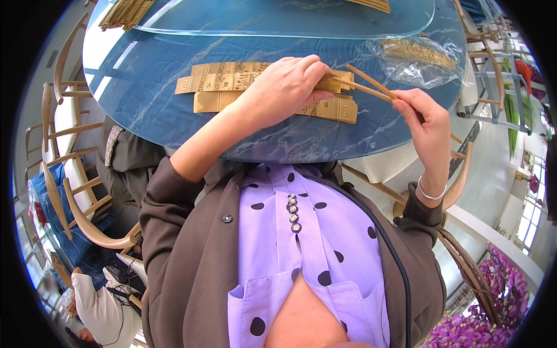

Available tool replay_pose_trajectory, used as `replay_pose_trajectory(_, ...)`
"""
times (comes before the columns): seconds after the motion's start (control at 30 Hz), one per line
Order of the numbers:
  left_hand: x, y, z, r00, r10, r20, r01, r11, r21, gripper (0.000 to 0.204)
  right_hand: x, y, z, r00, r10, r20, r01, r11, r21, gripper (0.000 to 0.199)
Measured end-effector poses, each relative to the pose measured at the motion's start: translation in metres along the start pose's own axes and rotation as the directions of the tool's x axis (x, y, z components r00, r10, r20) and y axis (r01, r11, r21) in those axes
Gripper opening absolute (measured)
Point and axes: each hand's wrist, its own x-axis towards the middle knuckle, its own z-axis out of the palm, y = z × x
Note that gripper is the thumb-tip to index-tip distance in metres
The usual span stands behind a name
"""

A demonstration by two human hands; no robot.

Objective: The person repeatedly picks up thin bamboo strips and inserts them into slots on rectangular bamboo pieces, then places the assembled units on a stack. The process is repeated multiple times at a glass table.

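A pair of tan wooden chopsticks (371,87) slants above the blue counter (145,87), tips entering a tan paper sleeve (333,84) (printed, flat). More such sleeves (223,81) lie overlapping in a row beside it.

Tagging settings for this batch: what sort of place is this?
Probably a restaurant dining room: a round blue table with a glass turntable, wooden chairs, and paper chopstick sleeves beneath the left hand, while the right hand holds chopsticks.
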Motion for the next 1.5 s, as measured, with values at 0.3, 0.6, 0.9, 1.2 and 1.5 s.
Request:
replay_pose_trajectory(0.3, 0.001, 0.001, -0.001, 1.000, -0.022, 0.022, 0.022, 1.000, 0.010, 0.035, 0.000, -0.001, -0.002, 0.982, -0.145, 0.124, 0.172, 0.954, -0.245, 0.022)
replay_pose_trajectory(0.6, 0.000, 0.001, 0.002, 1.000, -0.014, 0.027, 0.014, 1.000, -0.018, 0.035, 0.007, -0.002, -0.007, 0.951, -0.167, 0.261, 0.257, 0.894, -0.366, 0.019)
replay_pose_trajectory(0.9, 0.000, 0.001, 0.004, 1.000, 0.004, 0.031, -0.002, 0.998, -0.059, 0.035, 0.007, 0.010, -0.001, 0.923, -0.102, 0.371, 0.203, 0.948, -0.244, 0.024)
replay_pose_trajectory(1.2, -0.001, 0.006, 0.003, 0.998, 0.017, 0.055, -0.012, 0.996, -0.084, 0.034, 0.018, 0.007, -0.004, 0.864, 0.064, 0.499, 0.010, 0.990, -0.143, 0.028)
replay_pose_trajectory(1.5, 0.000, 0.008, 0.004, 0.998, 0.051, 0.031, -0.048, 0.994, -0.096, 0.034, 0.023, 0.011, -0.003, 0.807, 0.135, 0.575, -0.003, 0.975, -0.224, 0.042)
